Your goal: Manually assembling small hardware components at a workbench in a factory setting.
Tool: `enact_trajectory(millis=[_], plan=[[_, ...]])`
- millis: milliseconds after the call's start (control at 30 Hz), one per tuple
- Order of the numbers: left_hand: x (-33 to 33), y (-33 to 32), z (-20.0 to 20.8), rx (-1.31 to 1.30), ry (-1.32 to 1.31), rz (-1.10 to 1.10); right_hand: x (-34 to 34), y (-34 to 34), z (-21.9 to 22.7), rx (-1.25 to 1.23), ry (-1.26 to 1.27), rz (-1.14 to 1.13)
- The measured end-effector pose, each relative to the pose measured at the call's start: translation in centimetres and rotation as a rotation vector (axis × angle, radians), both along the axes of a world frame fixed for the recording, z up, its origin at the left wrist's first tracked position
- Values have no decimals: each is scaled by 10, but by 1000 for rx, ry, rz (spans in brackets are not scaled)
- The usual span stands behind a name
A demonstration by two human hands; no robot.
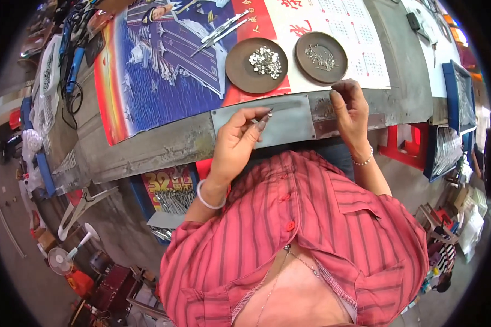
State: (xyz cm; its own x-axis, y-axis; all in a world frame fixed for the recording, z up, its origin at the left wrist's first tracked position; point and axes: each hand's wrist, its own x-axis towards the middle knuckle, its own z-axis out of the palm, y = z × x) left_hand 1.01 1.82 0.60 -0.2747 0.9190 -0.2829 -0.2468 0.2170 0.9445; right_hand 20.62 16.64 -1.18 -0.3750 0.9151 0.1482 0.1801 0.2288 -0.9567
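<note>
My left hand (239,136) is over a grey metal plate (289,122) at the table's near edge. Its thumb and forefinger pinch a small shiny metal piece (270,114), mostly hidden by the fingertips. My right hand (353,111) is just below the right brown dish, fingers curled and thumb tip close to the forefinger; whatever they hold, if anything, is too small to make out. Thin metal pins (323,61) lie in that right dish (305,42). In the left brown dish (237,68) there is a pile of small round silvery parts (265,62).
A printed poster (169,103) covers much of the table, with several slim metal tools (223,31) on it. Blue-handled tools (75,68) and cords lie at the left. A tray of metal parts (172,201) is below the table edge; blue bins (447,147) and a red stool (406,146) stand right.
</note>
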Motion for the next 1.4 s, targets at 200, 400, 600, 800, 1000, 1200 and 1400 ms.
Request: enact_trajectory(millis=[200, 400, 600, 800, 1000, 1200, 1400], plan=[[-2, 36, -19, 255, 790, -256, 29, -8, -23, 255, -209, 28], [10, 62, -19, 315, 1224, -525, 25, -10, -32, 307, -117, 32], [-17, 45, -13, 254, 1177, -611, 26, -9, -32, 323, -126, 44], [-18, 36, -8, 173, 1209, -551, 26, -6, -34, 379, -112, 60], [13, 71, -19, 250, 1155, -590, 23, -8, -31, 360, -139, 65], [-6, 47, -19, 228, 1174, -565, 15, -21, -16, 270, -111, 157], [13, 21, 3, 86, -72, -182, -13, -39, 7, 80, -64, 359]])
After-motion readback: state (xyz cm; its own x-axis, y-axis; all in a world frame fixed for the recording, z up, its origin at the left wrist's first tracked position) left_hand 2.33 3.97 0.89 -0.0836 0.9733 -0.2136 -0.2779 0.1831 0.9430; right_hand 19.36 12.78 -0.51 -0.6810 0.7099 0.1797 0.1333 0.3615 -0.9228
